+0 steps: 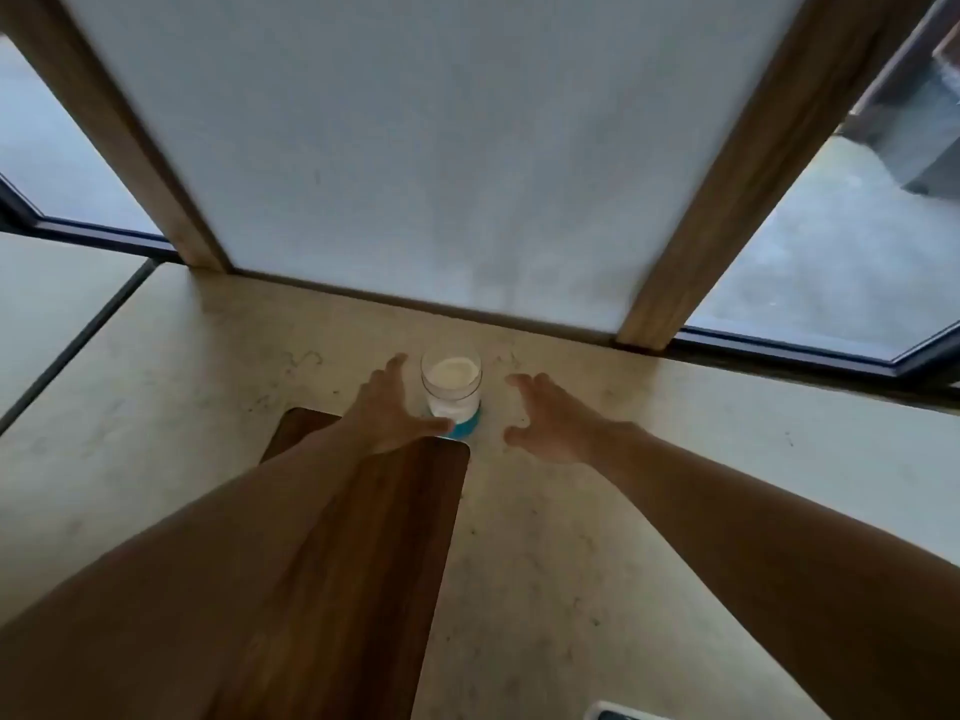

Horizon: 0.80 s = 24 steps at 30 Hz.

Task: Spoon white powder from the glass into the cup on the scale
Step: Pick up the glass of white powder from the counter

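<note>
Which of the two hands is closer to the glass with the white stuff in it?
The left hand. Its thumb reaches the base of the glass, while the right hand has bare counter between it and the glass.

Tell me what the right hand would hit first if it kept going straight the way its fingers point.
Probably nothing but bare countertop, then the frosted panel behind. The right hand points up-left, its fingertips passing just right of the glass of white powder. Depth is unclear, so a graze on the glass cannot be excluded.
</note>
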{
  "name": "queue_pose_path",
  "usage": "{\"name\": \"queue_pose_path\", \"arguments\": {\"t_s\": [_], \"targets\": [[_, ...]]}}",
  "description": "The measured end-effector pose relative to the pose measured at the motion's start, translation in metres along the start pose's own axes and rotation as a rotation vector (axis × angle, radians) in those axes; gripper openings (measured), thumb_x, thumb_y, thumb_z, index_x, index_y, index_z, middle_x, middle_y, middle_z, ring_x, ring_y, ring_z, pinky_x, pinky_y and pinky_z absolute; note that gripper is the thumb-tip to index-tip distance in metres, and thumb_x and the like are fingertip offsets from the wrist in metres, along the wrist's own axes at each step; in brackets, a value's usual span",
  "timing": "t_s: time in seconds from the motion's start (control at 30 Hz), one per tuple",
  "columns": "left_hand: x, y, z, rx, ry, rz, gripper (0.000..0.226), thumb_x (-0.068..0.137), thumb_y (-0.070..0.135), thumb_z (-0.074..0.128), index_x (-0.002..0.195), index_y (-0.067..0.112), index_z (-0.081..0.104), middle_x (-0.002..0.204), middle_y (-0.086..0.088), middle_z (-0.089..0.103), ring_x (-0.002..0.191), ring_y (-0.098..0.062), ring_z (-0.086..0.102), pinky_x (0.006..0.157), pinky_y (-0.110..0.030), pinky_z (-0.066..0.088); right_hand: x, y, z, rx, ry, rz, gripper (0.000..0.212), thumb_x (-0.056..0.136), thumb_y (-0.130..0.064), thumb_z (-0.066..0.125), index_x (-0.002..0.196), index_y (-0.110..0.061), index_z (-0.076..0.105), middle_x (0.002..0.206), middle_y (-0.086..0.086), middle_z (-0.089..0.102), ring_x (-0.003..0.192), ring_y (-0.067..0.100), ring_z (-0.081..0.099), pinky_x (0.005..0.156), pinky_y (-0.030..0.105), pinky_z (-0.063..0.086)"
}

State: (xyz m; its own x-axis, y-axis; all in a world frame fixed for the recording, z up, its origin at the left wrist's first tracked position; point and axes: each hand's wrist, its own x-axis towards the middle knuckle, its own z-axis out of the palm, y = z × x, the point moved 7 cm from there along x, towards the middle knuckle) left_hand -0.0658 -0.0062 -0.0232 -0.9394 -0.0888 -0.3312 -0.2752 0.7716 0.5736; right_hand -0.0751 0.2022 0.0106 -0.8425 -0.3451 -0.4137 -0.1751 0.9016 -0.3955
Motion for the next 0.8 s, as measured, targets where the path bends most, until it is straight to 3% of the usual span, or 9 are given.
{"name": "queue_pose_path", "arguments": {"t_s": [0.13, 0.23, 0.4, 0.53, 0.7, 0.8], "targets": [[0.017, 0.005, 0.011, -0.092, 0.01, 0.153, 0.111, 0.053, 0.067, 0.082, 0.143, 0.032, 0.028, 0.142, 0.012, 0.043, 0.127, -0.015, 0.045, 0.107, -0.046, 0.042, 0.019, 0.001, 0.013, 0.022, -0.03, 0.028, 0.079, 0.09, -0.032, 0.069, 0.153, -0.023, 0.024, 0.153, 0.008, 0.035, 0.13, 0.026, 0.049, 0.097, 0.033, 0.046], [0.026, -0.001, 0.025, -0.18, 0.019, 0.203, 0.109, 0.049, 0.062, 0.085, 0.14, 0.035, 0.031, 0.138, 0.01, 0.048, 0.124, -0.015, 0.048, 0.103, -0.045, 0.046, 0.031, 0.0, 0.022, 0.058, -0.037, -0.004, 0.075, 0.09, -0.029, 0.068, 0.152, -0.021, 0.026, 0.149, 0.009, 0.037, 0.127, 0.026, 0.05, 0.092, 0.029, 0.043], [0.029, -0.005, 0.031, -0.267, 0.057, 0.174, 0.11, 0.045, 0.057, 0.088, 0.138, 0.032, 0.035, 0.13, 0.013, 0.052, 0.118, -0.011, 0.051, 0.099, -0.036, 0.047, 0.044, 0.009, 0.033, 0.096, -0.009, 0.001, 0.079, 0.089, -0.028, 0.07, 0.153, -0.021, 0.025, 0.153, 0.009, 0.028, 0.125, 0.026, 0.051, 0.094, 0.032, 0.046], [0.03, -0.001, 0.034, -0.275, 0.077, 0.202, 0.099, 0.053, 0.045, 0.09, 0.136, 0.029, 0.038, 0.126, 0.015, 0.052, 0.117, -0.009, 0.05, 0.098, -0.03, 0.045, 0.048, 0.017, 0.043, 0.104, -0.019, 0.0, 0.078, 0.089, -0.028, 0.071, 0.153, -0.021, 0.027, 0.152, 0.009, 0.026, 0.125, 0.027, 0.05, 0.097, 0.033, 0.046], [0.032, 0.0, 0.038, -0.309, 0.081, 0.185, 0.093, 0.054, 0.035, 0.093, 0.132, 0.03, 0.043, 0.118, 0.017, 0.055, 0.111, -0.008, 0.052, 0.096, -0.029, 0.045, 0.047, 0.022, 0.047, 0.143, -0.029, -0.013, 0.074, 0.091, -0.028, 0.067, 0.152, -0.021, 0.027, 0.151, 0.008, 0.025, 0.124, 0.029, 0.05, 0.088, 0.033, 0.05], [0.03, 0.002, 0.043, -0.341, 0.093, 0.182, 0.095, 0.053, 0.031, 0.094, 0.133, 0.029, 0.044, 0.119, 0.016, 0.057, 0.111, -0.009, 0.053, 0.097, -0.029, 0.043, 0.047, 0.025, 0.05, 0.157, -0.024, -0.014, 0.074, 0.09, -0.03, 0.066, 0.152, -0.021, 0.027, 0.151, 0.008, 0.026, 0.127, 0.029, 0.048, 0.099, 0.038, 0.048]]}}
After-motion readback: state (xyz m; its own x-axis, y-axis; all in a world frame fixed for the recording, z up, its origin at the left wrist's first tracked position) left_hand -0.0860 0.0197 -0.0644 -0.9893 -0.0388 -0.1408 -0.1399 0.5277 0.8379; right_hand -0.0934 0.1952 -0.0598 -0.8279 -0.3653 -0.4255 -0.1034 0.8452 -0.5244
